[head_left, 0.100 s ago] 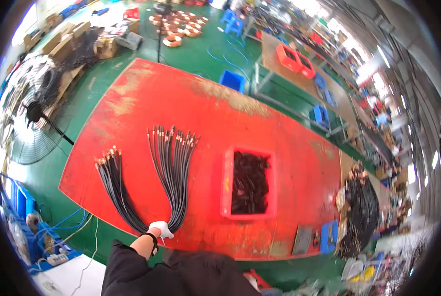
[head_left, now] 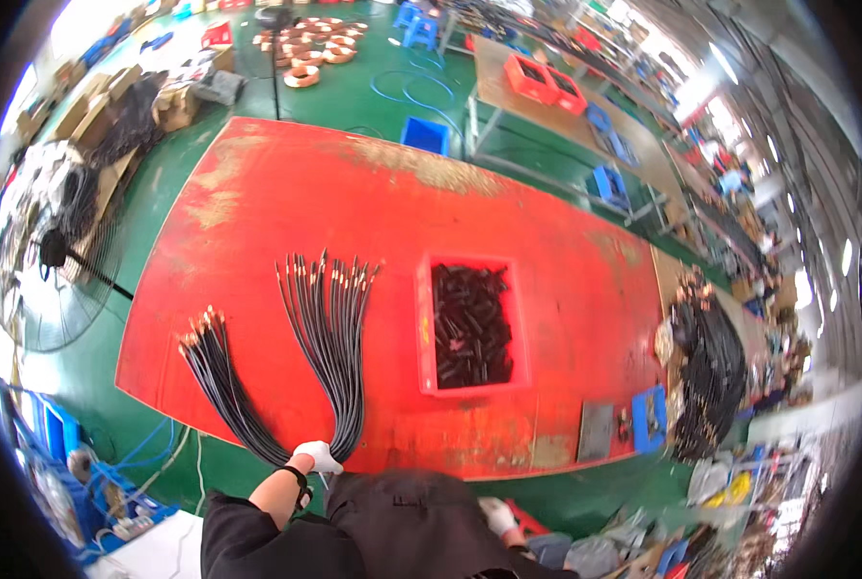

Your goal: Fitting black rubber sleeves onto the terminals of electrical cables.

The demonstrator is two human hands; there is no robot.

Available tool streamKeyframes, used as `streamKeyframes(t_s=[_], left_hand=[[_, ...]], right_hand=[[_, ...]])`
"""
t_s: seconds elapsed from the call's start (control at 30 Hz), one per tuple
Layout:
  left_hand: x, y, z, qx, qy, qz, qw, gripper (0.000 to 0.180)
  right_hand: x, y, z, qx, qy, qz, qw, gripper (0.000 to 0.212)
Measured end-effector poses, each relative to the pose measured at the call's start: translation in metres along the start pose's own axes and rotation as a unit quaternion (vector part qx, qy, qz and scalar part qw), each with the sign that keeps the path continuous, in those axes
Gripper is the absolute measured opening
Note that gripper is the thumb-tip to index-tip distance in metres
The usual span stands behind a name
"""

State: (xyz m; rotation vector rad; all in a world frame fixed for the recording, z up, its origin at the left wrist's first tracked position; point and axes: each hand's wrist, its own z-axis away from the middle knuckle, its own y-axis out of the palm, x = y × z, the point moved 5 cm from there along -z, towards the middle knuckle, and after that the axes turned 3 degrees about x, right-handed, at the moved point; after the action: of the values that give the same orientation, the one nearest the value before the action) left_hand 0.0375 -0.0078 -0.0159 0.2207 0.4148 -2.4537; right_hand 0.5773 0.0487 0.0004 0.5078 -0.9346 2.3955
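Black cables point(head_left: 350, 400) lie on the red table point(head_left: 305, 193), fanned into two groups with coppery tips point(head_left: 207, 317); gathering them looks done (whether they are tied, the hand hides). The gloved left hand point(head_left: 317, 455) is clamped around them where the groups meet; the gloved right hand point(head_left: 496, 516) is off the table, its grip unclear. Rightward, black pieces point(head_left: 471, 323) fill a red bin point(head_left: 474, 390).

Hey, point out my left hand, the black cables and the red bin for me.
Left hand point(head_left: 315, 454): head view, on its gloved back.
Black cables point(head_left: 348, 391): head view, partway along the branch nearer the bin.
Red bin point(head_left: 426, 362): head view, on its left wall.
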Motion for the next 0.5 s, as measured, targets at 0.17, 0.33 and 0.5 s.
streamKeyframes(t_s=[0.17, 0.33, 0.5], left_hand=[[-0.016, 0.04, 0.036, -0.047, 0.081, 0.032, 0.995, 0.068], [-0.029, 0.003, 0.132, -0.072, 0.085, 0.09, 0.99, 0.07], [-0.067, -0.073, 0.295, -0.043, 0.07, 0.22, 0.972, 0.038]], right_hand=[[0.025, -0.041, -0.034, 0.047, 0.025, -0.122, 0.991, 0.026], [0.085, -0.079, -0.073, -0.006, -0.096, -0.009, 0.995, 0.035], [0.226, -0.085, -0.043, 0.043, -0.203, -0.025, 0.978, 0.04]])
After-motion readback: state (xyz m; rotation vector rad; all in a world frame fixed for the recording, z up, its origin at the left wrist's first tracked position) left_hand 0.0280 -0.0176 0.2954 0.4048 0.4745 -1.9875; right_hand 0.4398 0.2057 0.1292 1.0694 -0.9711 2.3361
